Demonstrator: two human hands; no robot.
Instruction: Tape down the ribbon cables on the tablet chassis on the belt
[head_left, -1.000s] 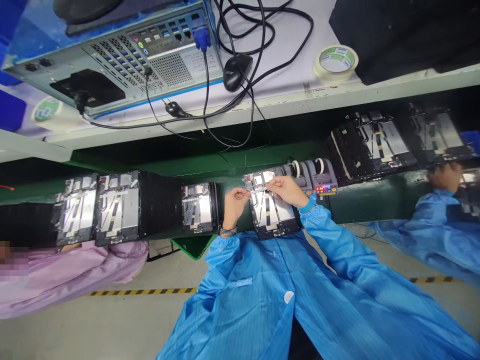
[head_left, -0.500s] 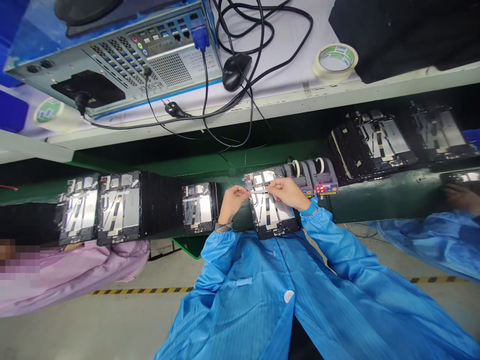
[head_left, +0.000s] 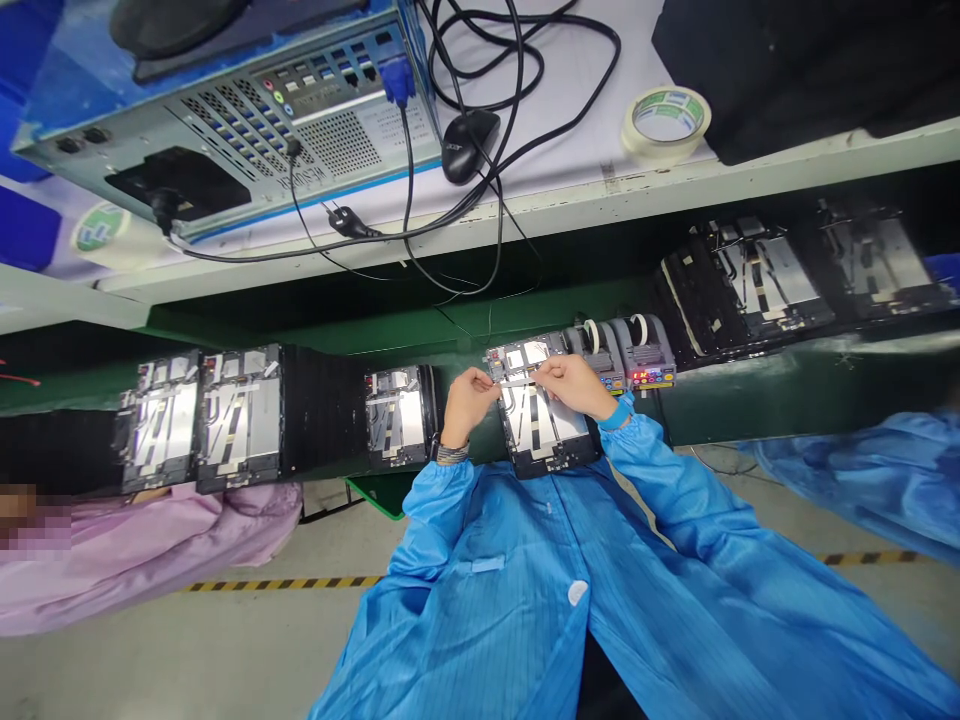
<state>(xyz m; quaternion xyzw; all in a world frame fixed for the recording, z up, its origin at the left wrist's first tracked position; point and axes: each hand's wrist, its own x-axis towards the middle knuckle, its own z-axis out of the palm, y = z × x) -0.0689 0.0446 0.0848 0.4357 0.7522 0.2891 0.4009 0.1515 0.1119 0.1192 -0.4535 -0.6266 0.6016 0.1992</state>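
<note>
An opened tablet chassis (head_left: 544,425) with silver plates and black strips lies on the green conveyor in front of me. My left hand (head_left: 466,400) and my right hand (head_left: 574,385) hover over its far end, fingers pinched. Between them stretches a thin pale strip of tape (head_left: 516,382), one end in each hand. Just right of my right hand stand two grey tape dispensers (head_left: 634,352) with small lit buttons.
More opened chassis lie along the belt: one (head_left: 397,415) to my left, two (head_left: 202,415) further left, others (head_left: 757,275) at the right. A shelf above carries a computer case (head_left: 240,100), cables, a mouse (head_left: 469,132) and a tape roll (head_left: 666,120). Co-workers' sleeves, pink (head_left: 150,545) and blue (head_left: 862,480), flank me.
My hands have stayed over the chassis with the strip between them, shifting only slightly. The co-worker's hand at the right edge has drawn back out of sight.
</note>
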